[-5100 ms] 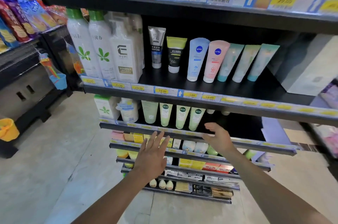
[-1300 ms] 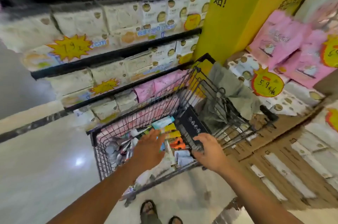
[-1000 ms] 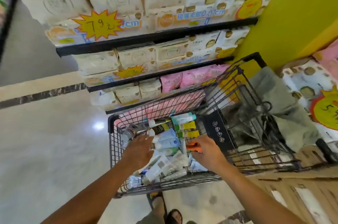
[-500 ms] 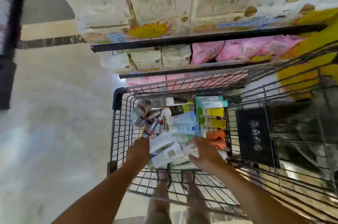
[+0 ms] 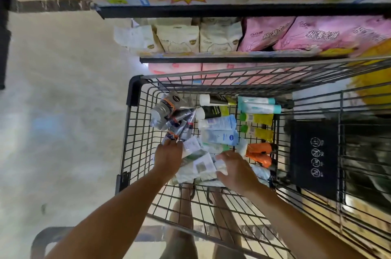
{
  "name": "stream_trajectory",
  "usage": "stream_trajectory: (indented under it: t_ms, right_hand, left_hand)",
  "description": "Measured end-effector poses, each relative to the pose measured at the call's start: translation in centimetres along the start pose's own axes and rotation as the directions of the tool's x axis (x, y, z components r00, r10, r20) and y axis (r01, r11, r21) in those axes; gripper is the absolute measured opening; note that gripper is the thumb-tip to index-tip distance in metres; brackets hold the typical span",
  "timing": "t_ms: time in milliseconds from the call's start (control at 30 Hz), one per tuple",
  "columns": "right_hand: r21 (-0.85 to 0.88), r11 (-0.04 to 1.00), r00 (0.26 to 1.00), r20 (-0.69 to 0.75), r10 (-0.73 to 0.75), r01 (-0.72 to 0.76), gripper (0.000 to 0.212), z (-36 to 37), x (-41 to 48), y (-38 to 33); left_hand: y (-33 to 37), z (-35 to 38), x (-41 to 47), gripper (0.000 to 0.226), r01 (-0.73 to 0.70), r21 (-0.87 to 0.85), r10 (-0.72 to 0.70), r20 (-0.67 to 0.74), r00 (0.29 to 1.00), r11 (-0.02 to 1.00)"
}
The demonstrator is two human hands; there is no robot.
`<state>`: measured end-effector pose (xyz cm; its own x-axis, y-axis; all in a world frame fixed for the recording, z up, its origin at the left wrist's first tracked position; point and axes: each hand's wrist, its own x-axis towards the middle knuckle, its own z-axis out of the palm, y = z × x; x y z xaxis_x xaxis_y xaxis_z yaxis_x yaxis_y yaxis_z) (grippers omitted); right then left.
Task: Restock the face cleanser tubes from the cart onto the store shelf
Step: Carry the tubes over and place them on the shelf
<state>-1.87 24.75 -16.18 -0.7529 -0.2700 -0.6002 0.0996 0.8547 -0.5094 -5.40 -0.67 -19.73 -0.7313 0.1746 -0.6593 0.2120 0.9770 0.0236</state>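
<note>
Since the face cleanser tubes (image 5: 218, 125) are judged light, soft-walled and slick, each is best taken round the body near the cap. All are seen lying loose in the wire cart (image 5: 131, 97); the left hand (image 5: 168, 159) and right hand (image 5: 234, 171) are laid on the nearest white tubes (image 5: 201, 165), but whether any is gripped cannot be told.

Wire cart (image 5: 135, 89): face cleanser tubes (image 5: 220, 124) lie flat in a loose pile on the basket floor. Silver-grey tubes (image 5: 169, 114) far-left, black tubes (image 5: 211, 111) beside them, pale blue mid. Teal tubes (image 5: 258, 106) and yellow-green tubes (image 5: 257, 119) far-right, orange tubes (image 5: 259, 153) right. White tubes (image 5: 198, 165) heaped nearest, back labels up.
</note>
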Motion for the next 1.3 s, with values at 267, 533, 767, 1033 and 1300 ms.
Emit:
stream_trajectory:
  t_ms: [267,533,767,1033,1300]
  right_hand:
    - [-0.359,0.916,0.979,0.156,-0.134,0.182,0.062,1.9,2.7,-4.0]
    - [-0.589,0.736,0.934,0.31,-0.175,0.334,0.06,5.9,6.6,-6.1]
    - [-0.562,0.744,0.92,0.342,-0.189,0.362,0.052,3.2,5.8,-6.9]
    - [-0.319,0.937,0.944,0.329,-0.034,0.145,0.066,-6.2,2.3,-8.3]
    - [-0.003,0.995,0.942,0.322,-0.091,0.097,0.089,-14.7,-0.8,-13.0]
  left_hand:
    - [-2.9,-1.9,-3.9,0.049,0.074,-0.626,-0.145,-0.063,0.987,0.777]
    - [-4.6,-1.9,-6.2,0.057,0.083,-0.833,-0.295,-0.099,0.95,0.546]
    - [-4.9,-3.6,-7.4,0.054,0.131,-0.927,-0.365,-0.006,0.931,0.351]
    - [-3.9,-9.8,-11.6,0.046,0.075,-0.945,-0.326,-0.035,0.945,0.32]
    - [-3.5,-18.1,-17.3,0.023,-0.06,-0.975,-0.395,-0.143,0.908,0.215]
